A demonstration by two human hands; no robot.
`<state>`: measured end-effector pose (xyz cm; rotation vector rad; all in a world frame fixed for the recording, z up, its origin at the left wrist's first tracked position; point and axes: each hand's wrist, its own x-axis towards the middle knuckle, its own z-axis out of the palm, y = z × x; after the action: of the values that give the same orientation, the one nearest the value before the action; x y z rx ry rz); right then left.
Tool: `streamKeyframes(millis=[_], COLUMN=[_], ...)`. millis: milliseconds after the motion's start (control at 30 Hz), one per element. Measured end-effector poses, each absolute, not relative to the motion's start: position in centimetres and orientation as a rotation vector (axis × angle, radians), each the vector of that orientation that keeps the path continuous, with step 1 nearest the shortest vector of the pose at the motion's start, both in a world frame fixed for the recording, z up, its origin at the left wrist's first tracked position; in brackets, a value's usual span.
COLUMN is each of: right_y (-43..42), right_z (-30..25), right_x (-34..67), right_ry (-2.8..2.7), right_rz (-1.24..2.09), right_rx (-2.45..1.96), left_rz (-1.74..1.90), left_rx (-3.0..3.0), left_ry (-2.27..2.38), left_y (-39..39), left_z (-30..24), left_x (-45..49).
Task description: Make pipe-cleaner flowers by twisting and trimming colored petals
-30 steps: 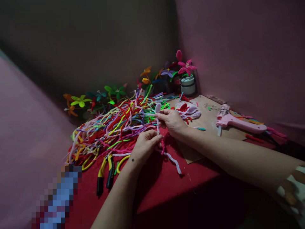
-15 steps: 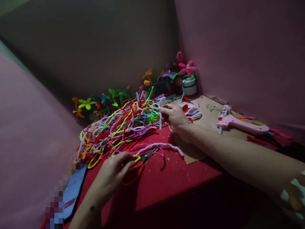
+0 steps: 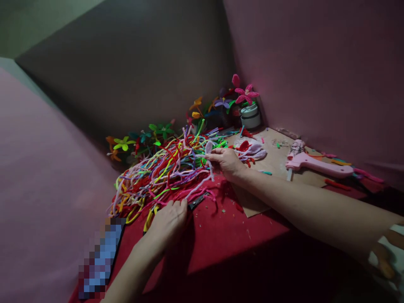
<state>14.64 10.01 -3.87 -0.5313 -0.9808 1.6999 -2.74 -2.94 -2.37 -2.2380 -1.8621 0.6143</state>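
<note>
My right hand (image 3: 229, 162) pinches a lavender pipe cleaner petal (image 3: 208, 147), a small loop standing up from the fingertips with its tail hanging below. Lower and to the left, my left hand (image 3: 172, 216) is closed, fingers down, at the end of a loose lavender pipe cleaner (image 3: 198, 188) that slants up toward the petal's tail. Dark scissor blades (image 3: 198, 202) stick out beside the left fingers; the hand covers the handles. Behind both hands lies a heap of many-coloured pipe cleaners (image 3: 164, 164).
Lavender petals (image 3: 257, 150) and a pink glue gun (image 3: 318, 163) rest on a brown board (image 3: 277, 143) to the right. Pipe cleaner flowers (image 3: 246, 94) and a white-lidded jar (image 3: 250, 116) stand at the back. A phone (image 3: 104, 256) lies at the left edge of the red cloth (image 3: 227, 240).
My left hand has moved right, over the scissors. The loose lavender pipe cleaner has shifted left and now slants upward from that hand. My right hand still holds the petal, slightly lower.
</note>
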Motion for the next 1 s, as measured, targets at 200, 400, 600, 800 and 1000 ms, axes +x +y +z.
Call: streamKeyframes(millis=[200,400,600,800,1000], right_y=[10.3,9.7,8.5,8.8,8.8], right_z=[-3.6,-3.8,-4.7,-5.6,-5.7], right_x=[15.0,14.9,14.4,13.8,13.7], right_ry=[-0.96,-1.095,-1.195,-1.231,-1.225], right_rz=[1.662,1.909,2.342,2.169,2.125], right_rx=[-0.518,-0.359,-0.242,-0.419,-0.453], left_rz=[0.649,0.584,0.566,0.476,0.472], left_rx=[-2.146,-2.147,-2.221,-2.15,-2.267], left_ry=[-1.972,-2.135,-2.249,-2.296,-2.195], left_y=[-0.5,0.9,1.7,1.4,1.4], left_z=[-2.1,-1.5,-0.7,-1.9,-0.4], left_x=[-3.1,-3.7,-4.6,-4.2,-4.3])
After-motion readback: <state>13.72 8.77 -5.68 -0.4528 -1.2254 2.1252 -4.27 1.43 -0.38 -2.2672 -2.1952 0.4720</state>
